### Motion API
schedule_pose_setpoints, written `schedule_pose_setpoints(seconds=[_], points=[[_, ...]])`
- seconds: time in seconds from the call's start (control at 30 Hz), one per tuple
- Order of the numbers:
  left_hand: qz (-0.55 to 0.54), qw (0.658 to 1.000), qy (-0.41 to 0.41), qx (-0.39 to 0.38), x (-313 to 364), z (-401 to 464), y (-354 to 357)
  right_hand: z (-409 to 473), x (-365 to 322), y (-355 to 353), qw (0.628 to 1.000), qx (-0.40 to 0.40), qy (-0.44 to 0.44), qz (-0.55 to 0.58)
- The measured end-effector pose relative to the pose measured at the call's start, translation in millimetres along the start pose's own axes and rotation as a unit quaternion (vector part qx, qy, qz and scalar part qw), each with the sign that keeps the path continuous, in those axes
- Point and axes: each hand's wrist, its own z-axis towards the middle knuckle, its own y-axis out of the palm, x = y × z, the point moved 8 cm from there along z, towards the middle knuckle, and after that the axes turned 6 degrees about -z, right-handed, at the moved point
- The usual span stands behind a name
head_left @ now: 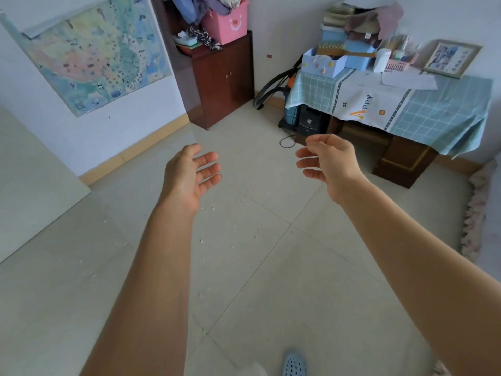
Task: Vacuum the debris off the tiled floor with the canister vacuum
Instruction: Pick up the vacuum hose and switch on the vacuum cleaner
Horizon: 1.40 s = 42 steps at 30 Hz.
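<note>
Pale tiled floor (271, 280) scattered with small white debris (214, 206); a canister vacuum (291, 112) stands on it beside a covered desk (401, 156).

This is a lived-in room of a home. A colourful map (92, 52) hangs on the left wall above a pale tiled floor (271, 267). At the far side a dark wooden cabinet (222, 80) carries a pink box (229, 23) and heaped clothes. On the right, a table under a checked cloth (423, 104) holds boxes, folded towels and a framed picture (451, 58).
</note>
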Motion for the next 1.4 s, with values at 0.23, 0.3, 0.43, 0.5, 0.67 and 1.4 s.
schedule_pose_setpoints(seconds=[0.23, 0.3, 0.43, 0.5, 0.67, 1.4], points=[[0.011, 1.000, 0.008, 0.006, 7, 71, 45, 87, -18, 13, 0.999, -0.026, -0.012, 0.015], [0.009, 1.000, 0.010, 0.003, 9, 98, 57, 114, -20, 18, 0.999, -0.029, -0.013, 0.014], [0.004, 1.000, 0.003, -0.003, 16, 165, 90, 185, -30, 36, 0.999, -0.036, -0.010, 0.010], [0.003, 1.000, 0.006, 0.001, 26, 199, 101, 222, -36, 49, 0.999, -0.041, -0.003, 0.012], [-0.008, 0.999, 0.005, 0.033, 61, 287, 120, 312, -62, 87, 0.999, -0.048, 0.014, 0.006], [0.002, 1.000, -0.005, -0.004, 83, 556, 325, 643, -129, 85, 0.999, -0.034, -0.015, 0.019]])
